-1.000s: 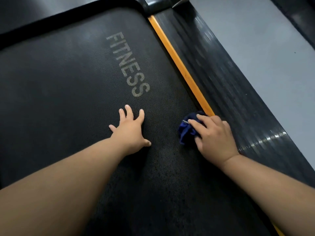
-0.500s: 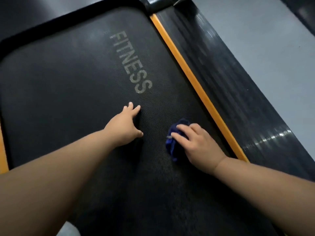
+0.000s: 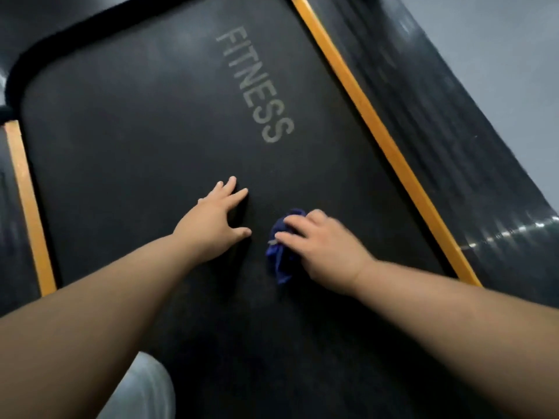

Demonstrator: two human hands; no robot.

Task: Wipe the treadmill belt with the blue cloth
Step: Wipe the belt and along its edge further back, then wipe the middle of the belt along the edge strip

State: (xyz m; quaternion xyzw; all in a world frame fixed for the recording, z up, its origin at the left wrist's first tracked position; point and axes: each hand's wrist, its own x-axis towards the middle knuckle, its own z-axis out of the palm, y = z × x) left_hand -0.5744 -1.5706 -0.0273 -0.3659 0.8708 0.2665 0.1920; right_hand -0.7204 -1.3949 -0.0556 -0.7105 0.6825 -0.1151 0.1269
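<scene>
The black treadmill belt [image 3: 136, 152] fills most of the view, with the grey word FITNESS [image 3: 257, 86] printed on it. My right hand [image 3: 320, 246] presses a bunched blue cloth [image 3: 279, 255] onto the belt near its middle, fingers curled over the cloth. My left hand [image 3: 214, 216] rests flat on the belt just left of the cloth, fingers spread and straight, holding nothing.
Orange strips edge the belt on the right [image 3: 378, 137] and the left [image 3: 27, 204]. A black ribbed side rail [image 3: 453, 152] runs beyond the right strip, with grey floor [image 3: 499, 40] past it. A light-clad knee [image 3: 142, 391] shows at the bottom.
My right hand has slid the blue cloth leftward from the orange strip toward the belt's middle. The view has shifted so the left orange strip now shows. My left hand stays planted.
</scene>
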